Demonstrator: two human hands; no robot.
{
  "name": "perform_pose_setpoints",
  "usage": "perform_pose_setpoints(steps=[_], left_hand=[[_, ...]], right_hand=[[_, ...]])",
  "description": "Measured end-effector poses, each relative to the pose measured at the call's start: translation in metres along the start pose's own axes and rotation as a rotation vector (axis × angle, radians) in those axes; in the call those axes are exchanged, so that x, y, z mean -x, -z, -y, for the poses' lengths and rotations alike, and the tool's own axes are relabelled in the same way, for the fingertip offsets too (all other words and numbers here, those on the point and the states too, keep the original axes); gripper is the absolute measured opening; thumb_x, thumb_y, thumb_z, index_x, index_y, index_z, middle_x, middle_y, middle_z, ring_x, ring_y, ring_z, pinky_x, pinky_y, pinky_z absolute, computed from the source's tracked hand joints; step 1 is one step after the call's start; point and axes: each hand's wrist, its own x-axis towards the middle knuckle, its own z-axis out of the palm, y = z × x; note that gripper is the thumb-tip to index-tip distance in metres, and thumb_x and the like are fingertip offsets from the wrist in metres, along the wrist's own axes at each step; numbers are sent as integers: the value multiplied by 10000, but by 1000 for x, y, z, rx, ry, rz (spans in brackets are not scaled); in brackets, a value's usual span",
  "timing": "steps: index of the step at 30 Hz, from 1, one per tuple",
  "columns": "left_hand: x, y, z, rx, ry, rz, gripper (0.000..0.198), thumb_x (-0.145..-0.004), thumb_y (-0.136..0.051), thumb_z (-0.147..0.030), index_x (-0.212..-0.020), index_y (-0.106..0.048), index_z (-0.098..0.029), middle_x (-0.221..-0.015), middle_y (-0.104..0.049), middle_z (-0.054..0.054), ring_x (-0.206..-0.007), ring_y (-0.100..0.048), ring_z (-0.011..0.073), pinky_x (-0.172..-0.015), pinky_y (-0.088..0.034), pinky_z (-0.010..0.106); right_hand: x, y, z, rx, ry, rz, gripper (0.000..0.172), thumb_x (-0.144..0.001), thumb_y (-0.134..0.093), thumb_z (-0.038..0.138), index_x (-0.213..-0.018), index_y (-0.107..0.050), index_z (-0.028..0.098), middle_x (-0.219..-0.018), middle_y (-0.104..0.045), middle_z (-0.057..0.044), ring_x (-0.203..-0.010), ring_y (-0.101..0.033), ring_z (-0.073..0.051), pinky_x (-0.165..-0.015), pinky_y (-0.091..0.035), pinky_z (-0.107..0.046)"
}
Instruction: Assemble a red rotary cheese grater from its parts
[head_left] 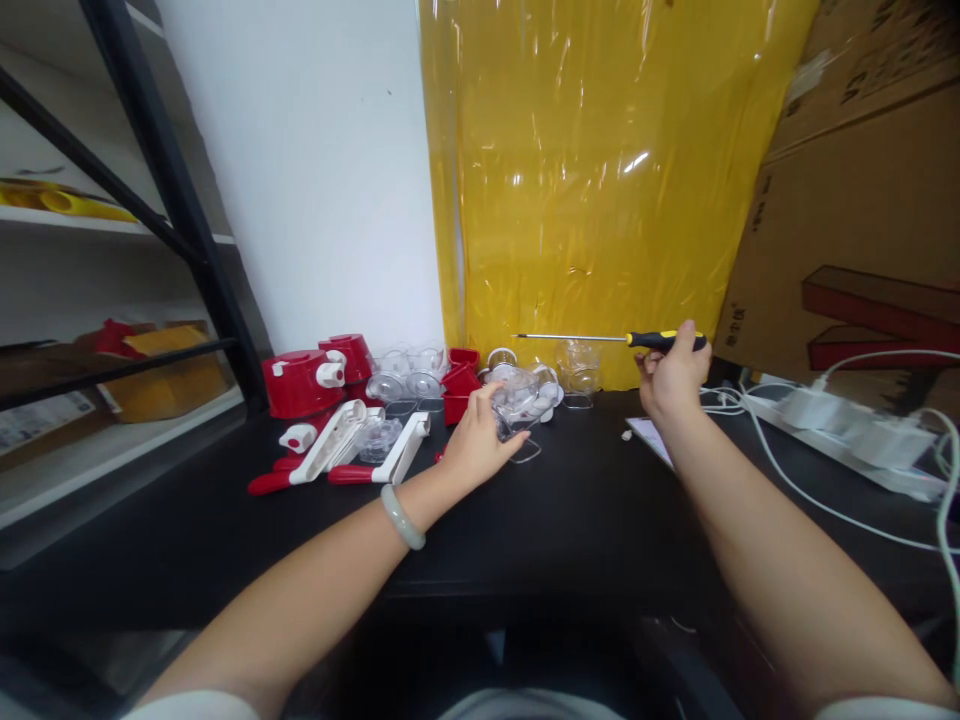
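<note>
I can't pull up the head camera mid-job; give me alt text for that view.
The right hand holds a yellow-and-black screwdriver roughly level, tip pointing left, above a black table. The left hand, thumb and fingers apart, is at a pile of clear plastic parts. Red-and-white handles lie further left; a white power strip is at right.
</note>
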Motion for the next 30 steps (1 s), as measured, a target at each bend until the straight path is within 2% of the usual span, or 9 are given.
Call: perform_pose_setpoints(steps=[4, 7, 10, 13, 16, 19, 24, 30], left_hand=[[-3, 9, -2, -242, -136, 31, 710, -821, -731, -214, -1436, -377, -244, -1368, -467, 157, -1304, -502, 338, -1048, -492, 526], [-6, 17, -6, -433, -186, 47, 664, -837, -675, -132, -1431, -453, -328, -1443, -439, 137, -1310, -485, 342, -1012, -512, 509], [-8, 21, -10, -529, -216, 52, 662, -851, -633, -95, -1438, -476, -358, -1479, -432, 132, -1303, -485, 338, -994, -517, 494], [-9, 23, -13, -569, -236, 70, 653, -860, -622, -93, -1440, -486, -361, -1483, -439, 137, -1299, -488, 338, -976, -524, 482], [-8, 23, -15, -591, -241, 89, 652, -863, -623, -100, -1441, -487, -368, -1478, -449, 137, -1294, -493, 339, -947, -538, 469], [-8, 23, -15, -590, -249, 102, 666, -862, -620, -94, -1449, -473, -373, -1490, -445, 132, -1288, -496, 332, -935, -543, 463], [-7, 24, -15, -585, -269, 105, 690, -856, -618, -78, -1458, -462, -378, -1499, -435, 132, -1296, -488, 333, -944, -539, 470], [-7, 23, -17, -591, -262, 105, 680, -857, -618, -78, -1447, -481, -388, -1473, -462, 133, -1272, -508, 321, -926, -548, 454]], right_hand=[[3, -1, 8, 1, -38, -2, 213, -1004, -452, 412, -873, -380, 260, -484, -357, 157, -307, -313, -51, -411, -442, -188], [1, 0, 10, -2, -37, -7, 252, -994, -466, 449, -855, -384, 256, -488, -341, 152, -311, -310, -49, -400, -422, -184], [-3, 0, 7, -12, -15, -2, 325, -934, -551, 525, -851, -388, 256, -532, -367, 145, -343, -367, -44, -420, -432, -181], [-4, 1, 5, -5, 6, 9, 297, -940, -549, 494, -857, -390, 258, -548, -381, 136, -362, -386, -53, -425, -440, -190], [-4, 1, 5, 21, 22, 14, 229, -984, -482, 427, -862, -385, 259, -530, -352, 136, -340, -335, -63, -401, -419, -199], [-4, 1, 5, 42, 30, 3, 245, -985, -481, 450, -867, -381, 260, -539, -341, 136, -337, -322, -63, -392, -407, -199], [-5, 2, 6, 49, 22, -2, 320, -943, -544, 518, -858, -377, 258, -598, -370, 125, -382, -381, -54, -419, -434, -191], [-6, 1, 14, 53, 28, -25, 255, -968, -508, 452, -862, -390, 252, -623, -392, 107, -427, -435, -57, -414, -430, -177]])
